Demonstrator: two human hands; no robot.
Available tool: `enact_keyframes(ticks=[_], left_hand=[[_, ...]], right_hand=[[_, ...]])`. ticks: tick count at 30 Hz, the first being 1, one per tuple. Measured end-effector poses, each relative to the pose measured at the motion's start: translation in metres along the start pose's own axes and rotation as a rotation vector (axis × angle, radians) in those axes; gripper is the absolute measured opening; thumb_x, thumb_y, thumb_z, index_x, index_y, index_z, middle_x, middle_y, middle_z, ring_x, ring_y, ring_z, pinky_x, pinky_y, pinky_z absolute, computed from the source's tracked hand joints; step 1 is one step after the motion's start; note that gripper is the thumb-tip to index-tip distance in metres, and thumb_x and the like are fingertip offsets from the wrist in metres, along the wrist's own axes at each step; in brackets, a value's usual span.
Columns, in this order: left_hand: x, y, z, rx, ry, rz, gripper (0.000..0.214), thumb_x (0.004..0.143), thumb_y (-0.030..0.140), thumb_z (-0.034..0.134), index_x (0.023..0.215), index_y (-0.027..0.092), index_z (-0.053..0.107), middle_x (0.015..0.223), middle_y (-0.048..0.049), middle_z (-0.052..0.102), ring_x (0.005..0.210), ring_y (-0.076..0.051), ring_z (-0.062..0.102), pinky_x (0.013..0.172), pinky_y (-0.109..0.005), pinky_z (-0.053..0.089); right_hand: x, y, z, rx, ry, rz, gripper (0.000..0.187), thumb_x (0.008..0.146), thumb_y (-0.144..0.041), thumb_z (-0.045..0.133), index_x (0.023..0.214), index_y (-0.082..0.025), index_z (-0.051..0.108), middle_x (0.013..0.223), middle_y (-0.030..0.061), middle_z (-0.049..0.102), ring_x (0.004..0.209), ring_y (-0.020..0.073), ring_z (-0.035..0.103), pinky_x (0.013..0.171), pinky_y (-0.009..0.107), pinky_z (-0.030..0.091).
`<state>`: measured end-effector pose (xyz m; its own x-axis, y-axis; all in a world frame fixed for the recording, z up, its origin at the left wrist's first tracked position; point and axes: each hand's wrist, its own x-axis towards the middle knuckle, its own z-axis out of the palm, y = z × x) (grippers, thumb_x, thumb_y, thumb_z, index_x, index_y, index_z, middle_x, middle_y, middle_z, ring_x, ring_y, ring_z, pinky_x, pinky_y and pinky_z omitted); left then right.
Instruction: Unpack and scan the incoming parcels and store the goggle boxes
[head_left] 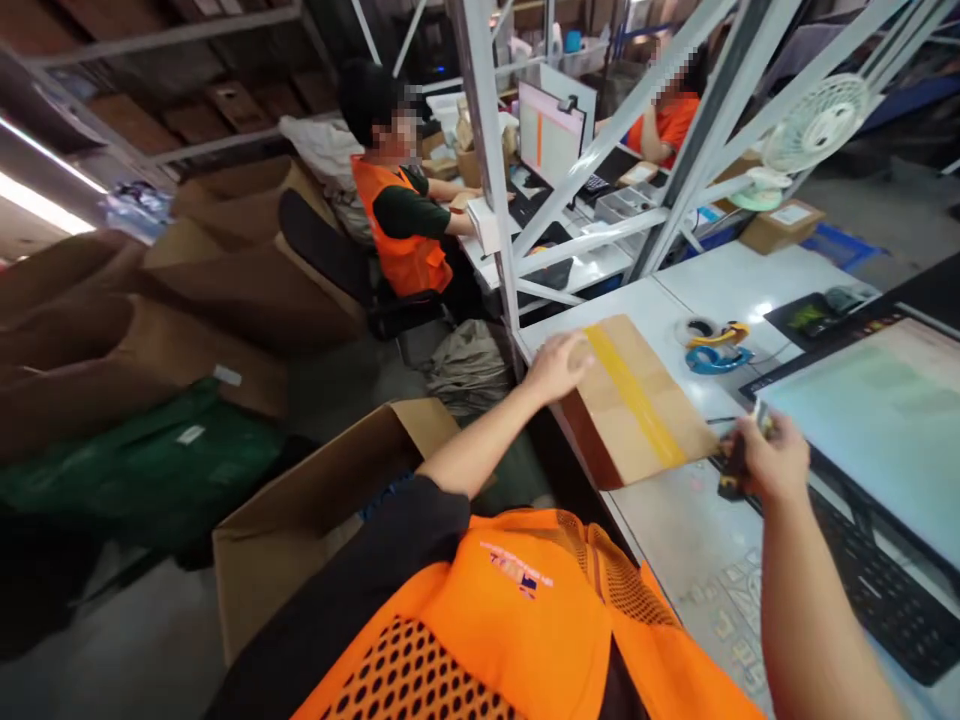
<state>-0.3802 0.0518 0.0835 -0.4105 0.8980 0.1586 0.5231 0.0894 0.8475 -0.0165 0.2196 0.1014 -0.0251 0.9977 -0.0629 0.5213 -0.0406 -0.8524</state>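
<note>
Orange vest [525, 620] nearest; right hand [772, 458] grips dark tool [730, 478] beside box [637, 405], left hand [559, 368] open atop it.

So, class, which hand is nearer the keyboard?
Right. The right hand is at the left end of the keyboard; the left hand rests on the box, farther away.

Brown cardboard box [667, 395], sealed by one yellow tape strip [634, 398], lies flat, askew, at the table [675, 530] edge; a small dark tool [731, 472] just beside it.

Head cam, tilted fwd & down, angled left, close over worktable [675, 540] edge
</note>
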Motion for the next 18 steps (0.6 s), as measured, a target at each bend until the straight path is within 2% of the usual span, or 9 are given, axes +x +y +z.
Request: enact_keyframes(ticks=[2, 4, 6, 8, 11, 13, 14, 16, 18], left_hand=[[0.041, -0.02, -0.006, 0.115, -0.103, -0.099, 0.071, 0.092, 0.04, 0.079, 0.154, 0.013, 0.059, 0.162, -0.0217, 0.058, 0.153, -0.036, 0.052, 0.128, -0.048, 0.04], [0.066, -0.032, 0.0, 0.17, -0.228, -0.219, 0.082, 0.093, 0.049, 0.078, 0.16, 0.011, 0.052, 0.161, -0.0247, 0.058, 0.149, -0.037, 0.057, 0.123, -0.045, 0.046], [0.07, -0.032, 0.011, 0.24, -0.272, -0.295, 0.083, 0.097, 0.06, 0.072, 0.159, 0.009, 0.052, 0.154, -0.0265, 0.063, 0.141, -0.039, 0.063, 0.116, -0.045, 0.05], [0.058, -0.026, 0.017, 0.342, -0.289, -0.315, 0.085, 0.096, 0.071, 0.066, 0.152, 0.007, 0.057, 0.143, -0.0288, 0.069, 0.135, -0.043, 0.067, 0.111, -0.047, 0.052], [0.036, -0.025, 0.009, 0.462, -0.424, -0.265, 0.088, 0.089, 0.082, 0.066, 0.139, 0.01, 0.066, 0.136, -0.0288, 0.073, 0.131, -0.047, 0.068, 0.108, -0.049, 0.054], [0.036, -0.032, 0.004, 0.49, -0.55, -0.246, 0.08, 0.087, 0.083, 0.066, 0.131, 0.016, 0.071, 0.133, -0.0245, 0.075, 0.126, -0.047, 0.071, 0.105, -0.05, 0.056], [0.041, -0.036, 0.005, 0.506, -0.568, -0.26, 0.08, 0.086, 0.085, 0.066, 0.129, 0.018, 0.072, 0.13, -0.0237, 0.077, 0.126, -0.048, 0.071, 0.106, -0.052, 0.056], [0.055, -0.042, 0.016, 0.456, -0.528, -0.277, 0.083, 0.086, 0.083, 0.066, 0.139, 0.019, 0.068, 0.135, -0.0227, 0.075, 0.129, -0.047, 0.07, 0.111, -0.054, 0.054], [0.068, -0.043, 0.036, 0.287, -0.448, -0.269, 0.087, 0.089, 0.077, 0.068, 0.154, 0.019, 0.057, 0.148, -0.0216, 0.069, 0.137, -0.042, 0.066, 0.117, -0.053, 0.051]], right_hand=[[-0.044, 0.026, -0.017, 0.151, 0.052, 0.155, 0.049, 0.065, -0.055, 0.089, 0.101, -0.029, 0.066, 0.065, 0.0015, 0.065, 0.047, 0.0207, 0.061, 0.046, 0.036, 0.055], [-0.09, 0.041, -0.015, 0.239, 0.031, 0.301, 0.06, 0.056, -0.055, 0.092, 0.099, -0.025, 0.063, 0.06, -0.0035, 0.061, 0.044, 0.0172, 0.058, 0.043, 0.031, 0.052], [-0.126, 0.044, -0.001, 0.288, -0.046, 0.422, 0.071, 0.052, -0.058, 0.092, 0.105, -0.023, 0.062, 0.065, -0.0032, 0.067, 0.044, 0.0151, 0.058, 0.041, 0.026, 0.05], [-0.143, 0.041, 0.01, 0.326, -0.068, 0.455, 0.077, 0.055, -0.061, 0.091, 0.114, -0.022, 0.062, 0.075, -0.0017, 0.073, 0.046, 0.0145, 0.061, 0.043, 0.026, 0.051], [-0.14, 0.034, 0.001, 0.272, -0.027, 0.42, 0.071, 0.066, -0.059, 0.087, 0.121, -0.02, 0.064, 0.072, -0.0035, 0.069, 0.048, 0.0157, 0.063, 0.045, 0.025, 0.051], [-0.13, 0.031, -0.02, 0.201, -0.098, 0.411, 0.063, 0.071, -0.051, 0.084, 0.123, -0.02, 0.068, 0.071, -0.0027, 0.07, 0.048, 0.0157, 0.064, 0.044, 0.025, 0.051], [-0.124, 0.03, -0.031, 0.179, -0.146, 0.399, 0.059, 0.073, -0.047, 0.083, 0.123, -0.019, 0.069, 0.074, -0.0014, 0.072, 0.048, 0.0148, 0.063, 0.044, 0.024, 0.05], [-0.113, 0.029, -0.049, 0.151, -0.199, 0.354, 0.052, 0.077, -0.042, 0.081, 0.121, -0.019, 0.07, 0.082, 0.0014, 0.076, 0.047, 0.0126, 0.061, 0.042, 0.023, 0.049], [-0.101, 0.028, -0.055, 0.13, -0.209, 0.312, 0.047, 0.079, -0.038, 0.078, 0.121, -0.017, 0.069, 0.083, 0.0026, 0.076, 0.046, 0.0118, 0.059, 0.041, 0.023, 0.047]])
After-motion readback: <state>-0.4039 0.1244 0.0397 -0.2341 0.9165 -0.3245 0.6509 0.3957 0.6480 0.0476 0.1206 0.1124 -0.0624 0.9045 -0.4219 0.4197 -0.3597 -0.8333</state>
